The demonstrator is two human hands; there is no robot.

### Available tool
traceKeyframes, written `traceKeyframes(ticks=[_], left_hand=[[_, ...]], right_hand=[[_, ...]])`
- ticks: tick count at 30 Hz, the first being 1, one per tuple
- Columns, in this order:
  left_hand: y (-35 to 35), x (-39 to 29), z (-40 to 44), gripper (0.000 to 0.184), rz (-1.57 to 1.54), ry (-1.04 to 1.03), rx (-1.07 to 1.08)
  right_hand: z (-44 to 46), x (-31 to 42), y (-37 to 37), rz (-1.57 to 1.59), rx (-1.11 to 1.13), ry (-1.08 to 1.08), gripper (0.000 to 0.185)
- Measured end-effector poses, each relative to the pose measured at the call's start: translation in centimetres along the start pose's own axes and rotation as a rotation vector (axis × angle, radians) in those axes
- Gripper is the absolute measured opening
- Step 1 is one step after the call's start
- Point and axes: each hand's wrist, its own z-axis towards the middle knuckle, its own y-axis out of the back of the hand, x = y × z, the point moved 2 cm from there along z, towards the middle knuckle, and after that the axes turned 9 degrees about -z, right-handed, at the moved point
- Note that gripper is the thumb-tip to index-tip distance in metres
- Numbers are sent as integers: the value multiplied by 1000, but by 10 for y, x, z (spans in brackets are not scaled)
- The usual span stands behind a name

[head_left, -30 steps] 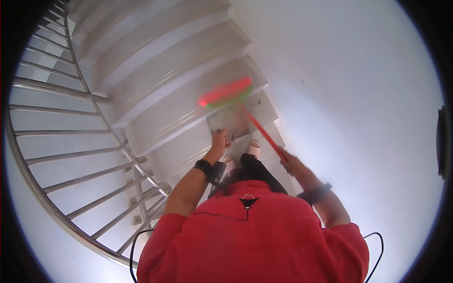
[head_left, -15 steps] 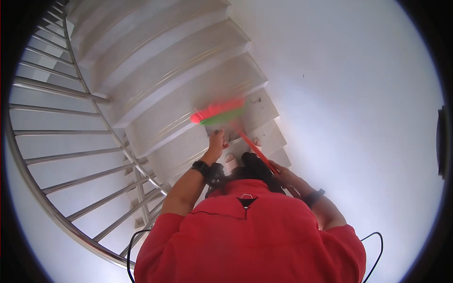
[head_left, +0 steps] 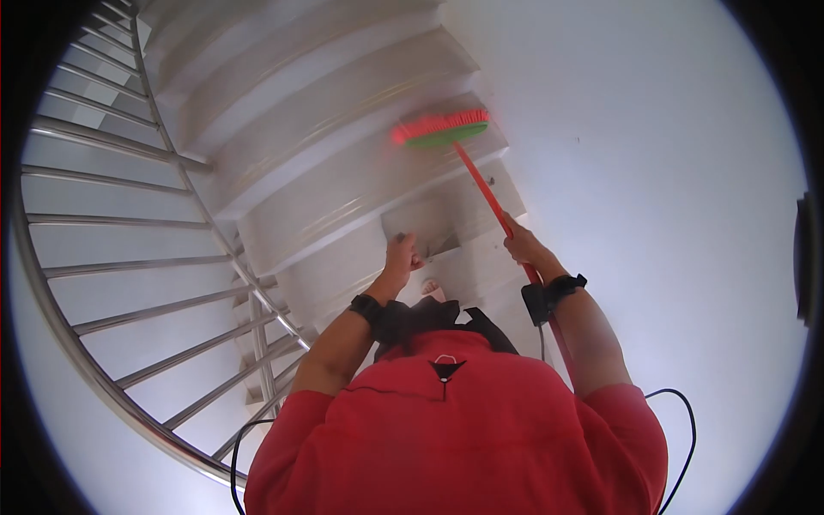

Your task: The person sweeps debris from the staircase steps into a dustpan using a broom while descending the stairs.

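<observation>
Red bristles on a green broom head [head_left: 445, 132] lie over a pale stair [head_left: 326, 202] in the upper middle of the frame, near the white wall [head_left: 635, 172]. Their left end is blurred, and whether they touch the stair cannot be told.

From the head, the red handle [head_left: 482, 185] slants down to the right hand [head_left: 528, 249], right of centre, then passes beside the forearm. That slant probably lets the head reach the stairs while the person stays upright, the forearm's line helping to steady the pole.

The right grip is closed, its fingers wrapped around the handle with no gap showing. The left hand [head_left: 402, 259], nearer the centre, is curled into a fist, a slim dark piece [head_left: 400, 236] showing at its top and seemingly pinched there; the rest of that piece is hidden. Just beside it is a greyish flat panel [head_left: 421, 216], possibly a dustpan; whether hand and panel are joined cannot be told. Held low and away from the handle, this hand appears to leave the broom free to swing.
</observation>
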Motion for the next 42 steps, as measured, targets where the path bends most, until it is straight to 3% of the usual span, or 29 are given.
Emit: traceKeyframes(ticks=[5, 6, 8, 10, 14, 17, 22, 24, 30, 34, 36, 42], left_hand=[[-12, -3, 9, 20, 27, -48, -25], [-11, -6, 11, 20, 36, -63, -40], [-12, -7, 12, 21, 58, -89, -56], [-15, -7, 11, 22, 81, -114, -52], [-17, -10, 14, 26, 115, -129, -77], [-15, -9, 19, 30, 176, -152, -118], [-18, -6, 23, 36, 291, -231, -170], [-12, -1, 29, 38, 287, -363, -118], [-20, 11, 29, 34, 233, -415, -143], [-30, 21, 29, 32, 200, -440, -73], [-37, 26, 26, 32, 214, -436, -124], [-34, 41, 18, 32, 244, -474, -151]], right_hand=[[-30, -65, -75, -152, -16, 194, 68], [-51, -66, -79, -124, 182, -9, 69], [-86, -78, -91, -154, 167, 29, 68], [-120, -70, -75, -81, 174, 67, 68], [-148, -48, -25, 31, 236, -69, 60], [-141, -60, -12, 48, 150, -60, 58], [-48, -100, 1, 73, -3, 1, 60], [-22, -113, -1, 104, -54, 9, 62], [-81, -168, -62, 423, 189, -59, 61], [-116, -179, -48, 310, 63, 63, 59], [-97, -189, -41, 327, 11, 146, 57], [-41, -215, -33, 589, 71, 41, 54]])
